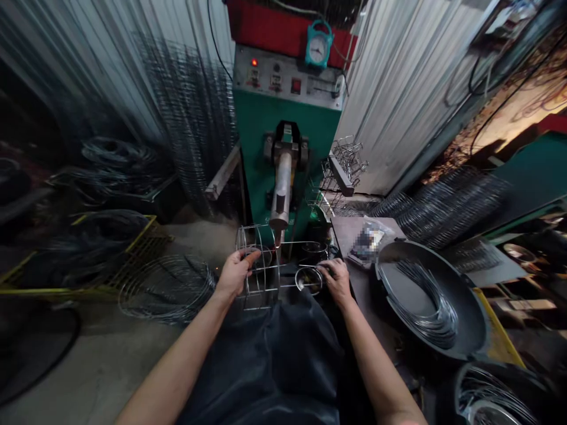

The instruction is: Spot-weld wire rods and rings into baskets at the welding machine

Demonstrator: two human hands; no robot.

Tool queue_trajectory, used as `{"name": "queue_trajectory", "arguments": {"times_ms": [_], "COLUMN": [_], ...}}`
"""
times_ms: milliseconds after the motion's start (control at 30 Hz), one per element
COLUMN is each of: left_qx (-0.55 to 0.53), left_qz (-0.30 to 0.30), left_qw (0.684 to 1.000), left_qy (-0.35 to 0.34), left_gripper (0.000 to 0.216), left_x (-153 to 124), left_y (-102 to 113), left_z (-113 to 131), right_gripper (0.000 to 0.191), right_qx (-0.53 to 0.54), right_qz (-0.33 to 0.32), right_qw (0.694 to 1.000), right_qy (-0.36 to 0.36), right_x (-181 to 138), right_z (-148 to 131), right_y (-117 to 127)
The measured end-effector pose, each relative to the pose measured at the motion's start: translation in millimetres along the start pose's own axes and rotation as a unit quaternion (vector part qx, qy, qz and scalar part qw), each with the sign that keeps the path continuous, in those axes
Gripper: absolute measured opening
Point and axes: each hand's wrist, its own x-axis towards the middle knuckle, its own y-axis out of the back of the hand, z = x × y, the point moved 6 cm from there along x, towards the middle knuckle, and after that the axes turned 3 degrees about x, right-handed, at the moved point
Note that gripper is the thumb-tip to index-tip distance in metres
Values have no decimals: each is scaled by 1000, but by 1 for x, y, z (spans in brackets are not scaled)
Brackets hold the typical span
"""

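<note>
My left hand (234, 274) is closed on the left side of a wire frame (264, 277), a cage-like piece of thin metal rods with curved hoops. My right hand (337, 278) has its fingers pinched at the frame's right end, close to a small wire ring (297, 282). The frame lies sideways above my dark apron (287, 354). Just over its middle is the metal arm and tip (280, 215) of a green spot-welding machine (257, 112). Whether the tip touches the wire, I cannot tell.
Right of me, a round black tray (478, 321) holds a bundle of wire hoops (436, 319). Yellow crates (137, 236) and a pile of wire rings (166, 289) are on the left. Two bars (224, 172) jut from the machine's sides. A teal clock (319, 47) sits above its panel.
</note>
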Motion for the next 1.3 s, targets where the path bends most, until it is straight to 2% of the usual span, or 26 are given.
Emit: {"name": "queue_trajectory", "arguments": {"times_ms": [133,300,700,1133,1233,1300], "left_qx": [-27,-47,-90,-97,-97,-101], "left_qz": [-17,-23,-34,-41,-45,-49], "left_qw": [999,998,994,991,990,990], "left_qy": [22,34,48,84,88,85], "left_gripper": [47,46,49,42,43,44], "left_x": [0,0,15,40,41,39], "left_y": [-4,-1,-8,-11,-11,-11], "left_z": [-9,-10,0,-6,-7,-6], "right_gripper": [14,11,12,9,10,13], "right_qx": [22,27,38,40,23,-7], "right_qz": [-2,-38,-81,-126,-100,-41], "right_qw": [998,996,995,991,995,999], "right_qy": [65,72,41,-16,-16,-14], "right_x": [32,40,63,87,84,71], "right_z": [-34,-34,-28,-15,-21,-29], "right_y": [-26,-45,-49,-59,-52,-40]}}
